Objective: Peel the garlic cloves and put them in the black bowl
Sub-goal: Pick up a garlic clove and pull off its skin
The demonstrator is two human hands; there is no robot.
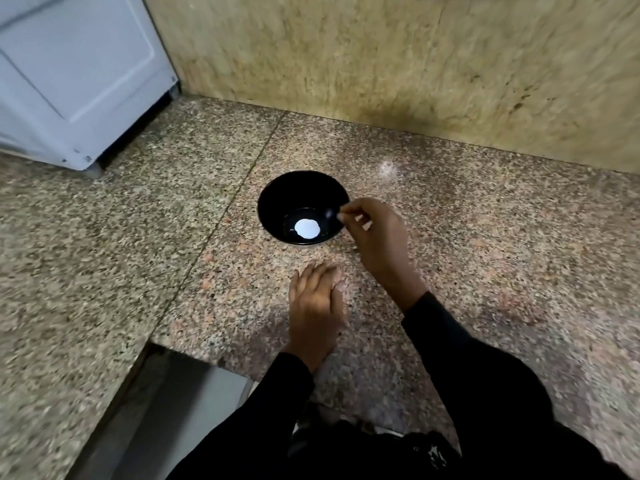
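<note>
Speckled brown-pink granite worktop (485, 258), beige marble wall (381, 57), white panelled appliance (76, 81).

Worktop is two slabs, dark seam (221, 216) running diagonally from the back wall toward the front edge; slab left of the seam reads greyer, right one pinker. Bright glare spot (388, 168) on the stone near the wall. Wall has a dark smudge low down, by the joint. Appliance sits back left, on the worktop. Grey recess (166, 410) below the front-left step.

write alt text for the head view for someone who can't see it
A right hand pinches something small at the rim of a black bowl on a speckled granite counter, while the left hand rests flat nearby. A white spot shows in the bowl's bottom.
</note>
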